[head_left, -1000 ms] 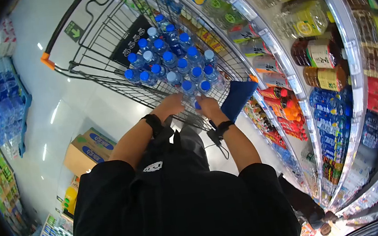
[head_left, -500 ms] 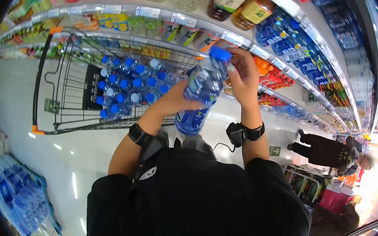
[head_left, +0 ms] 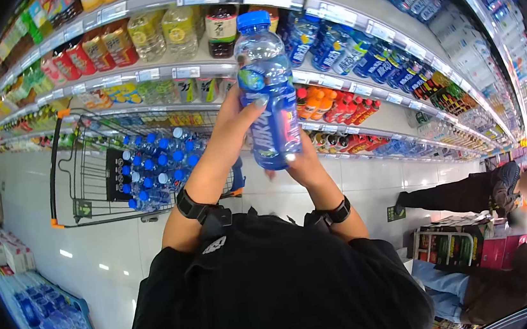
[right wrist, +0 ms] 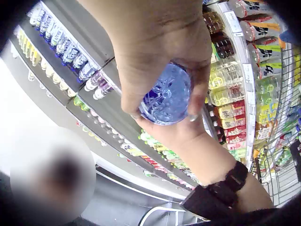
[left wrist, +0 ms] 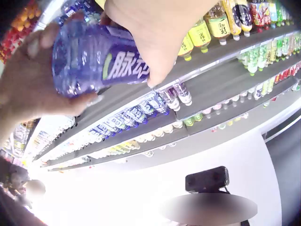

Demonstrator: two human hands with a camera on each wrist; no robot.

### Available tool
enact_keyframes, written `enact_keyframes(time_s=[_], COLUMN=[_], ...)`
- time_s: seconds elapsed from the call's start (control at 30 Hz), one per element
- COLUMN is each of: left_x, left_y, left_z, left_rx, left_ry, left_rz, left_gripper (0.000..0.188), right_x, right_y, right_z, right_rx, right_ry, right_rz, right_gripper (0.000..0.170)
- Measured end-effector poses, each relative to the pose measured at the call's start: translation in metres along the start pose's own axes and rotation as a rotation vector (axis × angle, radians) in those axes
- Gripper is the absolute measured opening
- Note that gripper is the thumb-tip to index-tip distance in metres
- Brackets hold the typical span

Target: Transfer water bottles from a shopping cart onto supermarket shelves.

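Observation:
A large clear-blue drink bottle with a blue cap and blue label stands nearly upright before my chest in the head view. My left hand grips its side, thumb across the label. Lower down, my right hand holds the bottle round its base. In the left wrist view the bottle lies crosswise, white characters showing between my left hand and right hand. The right wrist view shows the bottle's round base framed by the fingers of my right hand.
A wire shopping cart stands at the left with several blue-capped water bottles in it. Drink shelves curve along the front and right. Wrapped bottle packs sit on the floor at lower left. Two people are at the right.
The bottle, tilted half a second ago, is now raised nearer the shelves and more upright. My right hand has shifted from its cap to its base. The view has turned right.

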State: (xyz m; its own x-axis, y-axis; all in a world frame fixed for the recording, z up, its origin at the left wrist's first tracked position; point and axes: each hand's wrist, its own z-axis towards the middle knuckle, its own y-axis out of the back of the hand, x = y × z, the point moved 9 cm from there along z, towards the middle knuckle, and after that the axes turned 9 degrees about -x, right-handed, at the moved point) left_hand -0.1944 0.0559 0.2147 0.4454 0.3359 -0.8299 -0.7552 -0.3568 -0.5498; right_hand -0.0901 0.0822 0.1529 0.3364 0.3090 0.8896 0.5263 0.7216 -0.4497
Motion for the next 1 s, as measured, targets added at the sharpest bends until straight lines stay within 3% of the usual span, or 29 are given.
enact_keyframes(time_s=[0.1, 0.17, 0.33, 0.47, 0.5, 0.67, 1.0], left_x=[0.015, 0.021, 0.067, 0.070, 0.072, 0.087, 0.123], left_y=[-0.018, -0.036, -0.058, -0.086, -0.088, -0.082, -0.157], left_z=[0.007, 0.007, -0.006, -0.012, -0.010, -0.003, -0.013], left_rx=[0.150, 0.282, 0.396, 0.620, 0.608, 0.432, 0.482], left_ry=[-0.011, 0.031, 0.298, 0.245, 0.236, 0.216, 0.334], left_rz=[-0.027, -0.099, -0.247, -0.332, -0.339, -0.333, -0.249], left_gripper=[0.069, 0.071, 0.082, 0.077, 0.078, 0.080, 0.077], right_x=[0.028, 0.039, 0.044, 0.043, 0.044, 0.042, 0.075], right_y=[-0.002, -0.001, -0.002, -0.011, -0.015, -0.010, 0.045], right_z=[-0.008, -0.011, -0.027, -0.038, -0.043, -0.049, -0.085], right_rx=[0.030, 0.151, 0.324, 0.588, 0.653, 0.606, 0.706], right_ry=[-0.080, -0.063, -0.161, -0.319, -0.366, -0.363, -0.347], right_rz=[0.189, 0.259, 0.517, 0.807, 0.884, 0.905, 0.992], right_gripper=[0.091, 0.099, 0.101, 0.101, 0.101, 0.100, 0.098])
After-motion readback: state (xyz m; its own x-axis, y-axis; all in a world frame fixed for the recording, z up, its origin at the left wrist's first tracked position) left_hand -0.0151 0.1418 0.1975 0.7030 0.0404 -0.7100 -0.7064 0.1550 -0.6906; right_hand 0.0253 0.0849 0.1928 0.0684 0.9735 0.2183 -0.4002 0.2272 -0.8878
